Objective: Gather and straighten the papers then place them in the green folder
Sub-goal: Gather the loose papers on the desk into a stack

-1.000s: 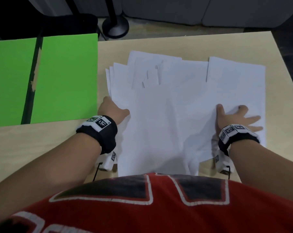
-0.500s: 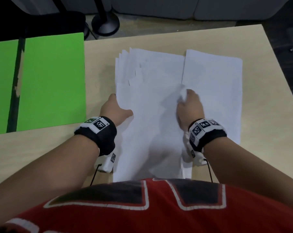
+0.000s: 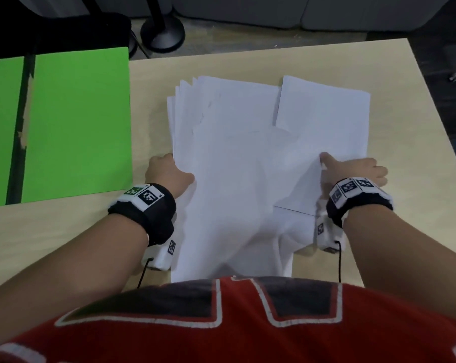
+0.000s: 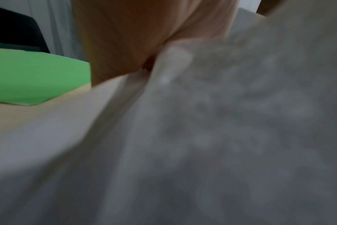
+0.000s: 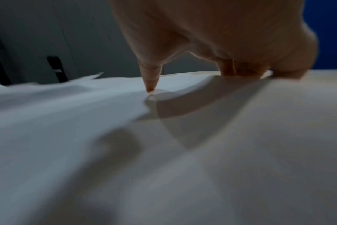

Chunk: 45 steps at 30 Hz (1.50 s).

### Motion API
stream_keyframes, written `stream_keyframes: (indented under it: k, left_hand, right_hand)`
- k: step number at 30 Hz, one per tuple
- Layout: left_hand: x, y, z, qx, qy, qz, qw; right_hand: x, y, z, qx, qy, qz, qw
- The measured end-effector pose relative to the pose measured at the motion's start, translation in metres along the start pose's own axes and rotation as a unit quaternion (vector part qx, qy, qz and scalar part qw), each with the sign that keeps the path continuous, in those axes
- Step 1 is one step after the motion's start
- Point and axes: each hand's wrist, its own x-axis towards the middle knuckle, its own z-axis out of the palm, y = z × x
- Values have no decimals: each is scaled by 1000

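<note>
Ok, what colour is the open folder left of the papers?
Bright green folder, with a dark spine strip; clearest in the head view.

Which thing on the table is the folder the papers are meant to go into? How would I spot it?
Start at the pale wooden table and look past the spread of loose white paper sheets to its left end. The flat bright green card folder lies open there, the only coloured thing on the table, with a dark spine strip between its two halves.
</note>
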Motion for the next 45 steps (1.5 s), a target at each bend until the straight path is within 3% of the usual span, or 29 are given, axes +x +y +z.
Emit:
stream_keyframes:
  k: [4,7,9,11,15,17,21,25,28,35,40,45]
  left_hand:
    - [-2,4,-2,-22,-32,23,999]
    - [-4,6,-8,-57,-76,31,995]
    - [-6,6,-10,-66,-87,21,994]
    - [-7,5,-9,-48,-76,-2,996]
    - [-8,1,-12,-62,-45,-52,996]
    - [-9,2,-13,-86,-54,-57,993]
    - [-14,9,-9,-130,-70,-47,988]
    - [-11,9,-14,-137,-132,-37,981]
    - [-9,-1,-19,-109,-161,-66,979]
    - [-17,-2,-29,-133,-178,-19,975]
    - [-28,-5,-51,-248,-77,34,965]
    - [-46,18,-81,-301,20,135,944]
  right_hand:
    - [-34,-23,19,10,-25,-169,985]
    - [-56,-32,35,-6,-108,-329,938]
    - [-65,-34,41,24,-170,-377,910]
    - [-72,-34,39,67,-183,-357,914]
    - [-74,-32,28,94,-112,-207,967]
    - [-83,-34,33,72,-102,-206,971]
    - [-117,-39,39,-13,-108,-268,957]
    - [-122,-48,27,52,-201,-247,946]
    - [-118,-45,24,66,-280,-244,926]
    - [-114,-38,11,129,-345,-263,891]
    - [-129,-47,-10,250,-284,-332,864]
    - [-154,-58,-42,312,-142,-464,817]
